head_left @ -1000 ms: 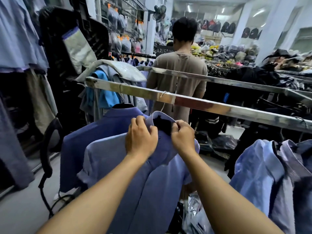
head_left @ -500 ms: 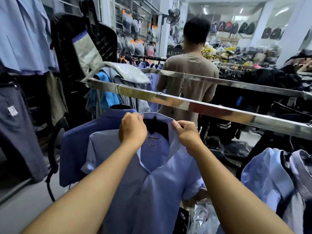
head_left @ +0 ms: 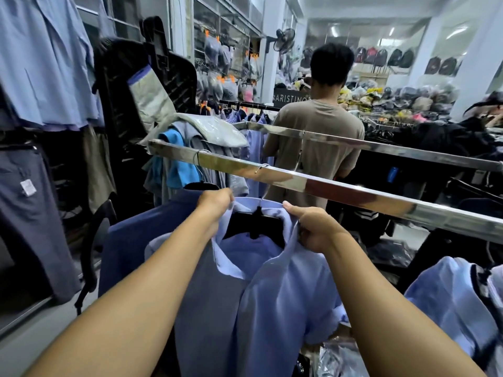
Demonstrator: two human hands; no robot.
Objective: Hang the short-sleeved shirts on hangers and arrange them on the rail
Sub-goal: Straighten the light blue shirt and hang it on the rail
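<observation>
trousers (head_left: 30, 213) hang far left. navy shirt (head_left: 128, 246) on rail (head_left: 353, 193), just beside light blue shirt (head_left: 272, 308). left hand (head_left: 215, 205) grips left collar wing, right hand (head_left: 315, 229) grips right wing. hands apart, black hanger (head_left: 255, 227) between them inside neck, hook over rail. pale blue shirts (head_left: 449, 303) hang at right. person in tan t-shirt (head_left: 315, 137) beyond rail, back turned.

Both forearms bare, stretched forward and up, converging. Left grip (head_left: 215, 204): back of hand to camera, fingers curled over the collar (head_left: 272, 206) edge, tips hidden. Right grip (head_left: 313, 231): apart from the left grip and slightly lower, thumb (head_left: 292, 208) laid along the collar top and pointing at the left grip, fingers (head_left: 304, 236) folded beneath, pinching. Wrists roughly straight.
</observation>
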